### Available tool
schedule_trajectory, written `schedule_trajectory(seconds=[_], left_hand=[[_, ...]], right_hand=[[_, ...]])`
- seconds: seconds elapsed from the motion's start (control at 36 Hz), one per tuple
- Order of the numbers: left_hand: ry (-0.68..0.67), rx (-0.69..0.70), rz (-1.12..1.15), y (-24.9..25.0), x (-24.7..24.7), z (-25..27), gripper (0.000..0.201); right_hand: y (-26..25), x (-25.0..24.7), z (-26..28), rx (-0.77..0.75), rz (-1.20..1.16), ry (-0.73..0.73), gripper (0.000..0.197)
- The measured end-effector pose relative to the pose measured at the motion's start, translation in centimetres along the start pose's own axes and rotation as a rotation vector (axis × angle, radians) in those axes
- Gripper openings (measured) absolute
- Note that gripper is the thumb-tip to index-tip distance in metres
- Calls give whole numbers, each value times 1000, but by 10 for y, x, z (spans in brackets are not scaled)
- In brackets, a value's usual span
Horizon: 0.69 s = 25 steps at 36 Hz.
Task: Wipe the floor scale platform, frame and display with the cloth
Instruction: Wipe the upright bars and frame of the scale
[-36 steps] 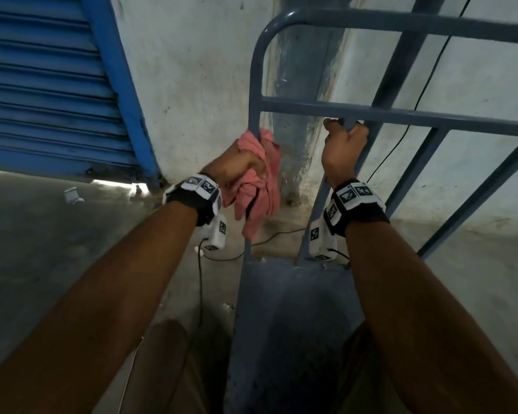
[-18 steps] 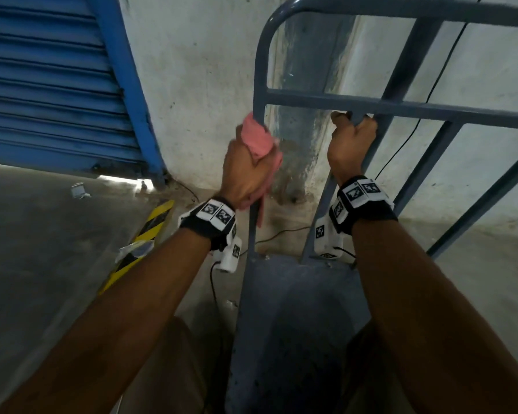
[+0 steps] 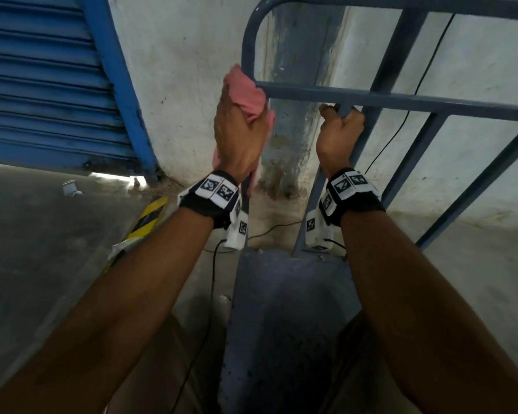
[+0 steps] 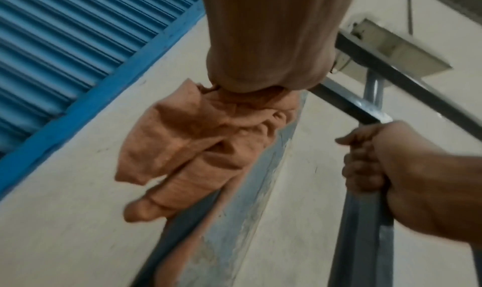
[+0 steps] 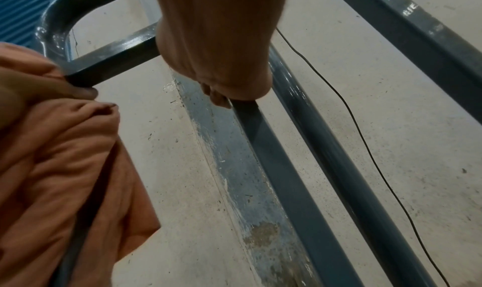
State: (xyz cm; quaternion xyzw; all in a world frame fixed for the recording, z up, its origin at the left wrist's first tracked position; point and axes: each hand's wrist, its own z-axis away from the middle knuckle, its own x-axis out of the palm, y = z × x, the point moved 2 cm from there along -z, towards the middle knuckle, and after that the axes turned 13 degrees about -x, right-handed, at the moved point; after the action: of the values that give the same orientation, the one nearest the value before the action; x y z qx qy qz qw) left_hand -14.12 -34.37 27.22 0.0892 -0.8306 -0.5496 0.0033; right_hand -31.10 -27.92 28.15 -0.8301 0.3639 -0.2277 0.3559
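The floor scale's grey-blue tube frame (image 3: 401, 100) rises from its platform (image 3: 284, 309) against the wall. My left hand (image 3: 238, 135) grips a pink cloth (image 3: 245, 94) wrapped round the frame's left upright, just below the crossbar joint. From the left wrist view the cloth (image 4: 198, 147) hangs bunched down the upright. My right hand (image 3: 340, 130) grips an inner upright bar just under the crossbar. In the right wrist view that bar (image 5: 274, 157) runs down from my fist. A pale box (image 4: 399, 50) is mounted high on the frame.
A blue roller shutter (image 3: 42, 85) and its blue jamb stand at the left. A white wall with a grey-blue painted strip (image 3: 299, 85) is right behind the frame. A thin black cable (image 3: 425, 70) runs down the wall and across the floor. A yellow-black striped strip (image 3: 147, 222) lies on the concrete.
My left hand has slid the cloth up the left upright, from mid-height to the crossbar joint. My right hand has kept its grip on the inner bar.
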Motion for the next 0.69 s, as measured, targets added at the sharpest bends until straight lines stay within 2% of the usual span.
schedule_trajectory(seconds=[0.08,0.14,0.19,0.25,0.33,0.44,0.5,0.61,0.69], left_hand=[[31,-13,-52,-10,6,-1,59],[34,-27,-103,-24,6,13,56],[-10,-68,-171,-45,7,23,47],[-106,-100,-165,-55,4,30,47],[-111,-36,-150,-45,-3,26,41],[6,75,-78,-25,3,7,78],[52,90,-106,-28,8,3,84],[41,58,-128,-62,14,17,72],[-59,-60,-249,-88,9,29,55]], right_hand=[[-2,0,0,-5,2,-5,51],[-3,-1,0,-13,26,-4,50],[-4,0,-1,-17,50,-2,49],[-5,0,0,-21,66,-11,49],[-4,0,0,-31,65,-16,48],[0,0,0,-31,49,-13,50],[0,1,0,-22,38,-7,50],[0,0,-1,-9,31,4,50],[-3,0,0,-15,30,-4,50]])
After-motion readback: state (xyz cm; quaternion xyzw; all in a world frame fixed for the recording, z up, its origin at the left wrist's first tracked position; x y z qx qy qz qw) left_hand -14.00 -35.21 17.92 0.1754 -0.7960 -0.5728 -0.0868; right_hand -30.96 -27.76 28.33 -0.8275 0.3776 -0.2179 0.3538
